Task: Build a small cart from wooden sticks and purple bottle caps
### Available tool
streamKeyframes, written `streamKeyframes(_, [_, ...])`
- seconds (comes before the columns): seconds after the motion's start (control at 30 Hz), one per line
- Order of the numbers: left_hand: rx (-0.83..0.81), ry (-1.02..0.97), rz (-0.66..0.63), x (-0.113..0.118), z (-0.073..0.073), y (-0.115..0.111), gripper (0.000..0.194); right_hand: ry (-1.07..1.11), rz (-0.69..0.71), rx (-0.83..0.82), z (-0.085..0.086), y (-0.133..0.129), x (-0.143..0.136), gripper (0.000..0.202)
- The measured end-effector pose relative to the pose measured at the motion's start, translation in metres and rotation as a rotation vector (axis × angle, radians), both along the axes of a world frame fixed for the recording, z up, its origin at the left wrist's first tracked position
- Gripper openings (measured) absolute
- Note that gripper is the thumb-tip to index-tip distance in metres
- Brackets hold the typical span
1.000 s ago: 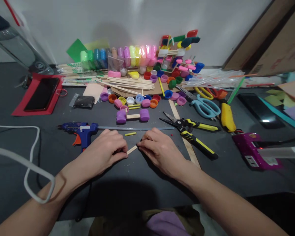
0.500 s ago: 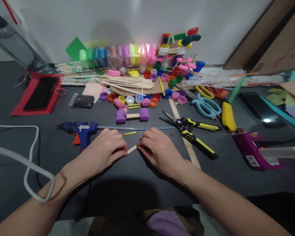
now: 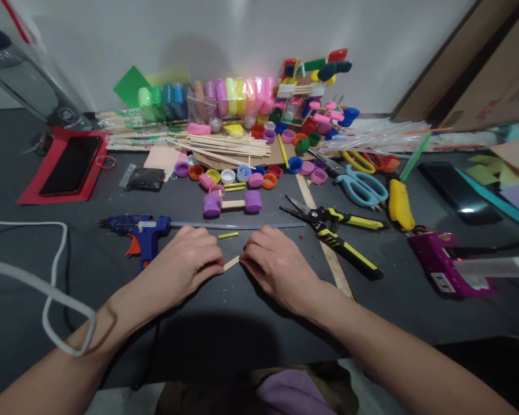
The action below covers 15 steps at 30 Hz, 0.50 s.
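Between my two hands lie short wooden sticks (image 3: 232,263), side by side and slightly slanted. My left hand (image 3: 194,256) pinches their left end, and my right hand (image 3: 270,256) has its fingers closed on the right end. The fingertips and stick ends are partly hidden. Just beyond the sticks is a small yellow tube (image 3: 228,235). Farther back, a piece made of wooden sticks with purple bottle caps (image 3: 253,202) rests on the table. Left of my left hand lies a blue glue gun (image 3: 149,233), a long clear glue stick (image 3: 237,225) reaching out from its back.
Right of my hands lie black-and-yellow pliers (image 3: 337,236), blue scissors (image 3: 363,185) and a purple power strip (image 3: 441,265). Coloured bottle caps (image 3: 228,176) and a stack of sticks (image 3: 229,145) are behind. A white cable (image 3: 47,276) loops over my left forearm. A phone (image 3: 71,165) lies at left.
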<state>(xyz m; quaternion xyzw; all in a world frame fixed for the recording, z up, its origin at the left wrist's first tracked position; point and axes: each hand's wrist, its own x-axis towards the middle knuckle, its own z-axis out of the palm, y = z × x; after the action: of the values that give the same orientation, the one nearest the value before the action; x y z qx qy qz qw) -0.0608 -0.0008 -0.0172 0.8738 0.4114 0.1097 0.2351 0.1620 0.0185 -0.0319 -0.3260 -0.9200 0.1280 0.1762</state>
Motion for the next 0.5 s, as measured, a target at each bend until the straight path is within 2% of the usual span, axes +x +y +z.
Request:
streamKeyframes(0.23, [-0.012,0.008,0.011,0.0,0.003,0.001,0.019,-0.011,-0.003,-0.003,0.003,0.001,0.003,0.024])
streamKeyframes(0.43, [-0.04,-0.005,0.021,-0.003,0.007,0.002,0.012,0.061,-0.094,-0.087,0.012,0.006,0.014,0.017])
streamKeyframes(0.5, [-0.033,-0.001,0.021,-0.003,0.006,0.002,0.012,0.056,-0.053,-0.085,0.012,0.006,0.014,0.017])
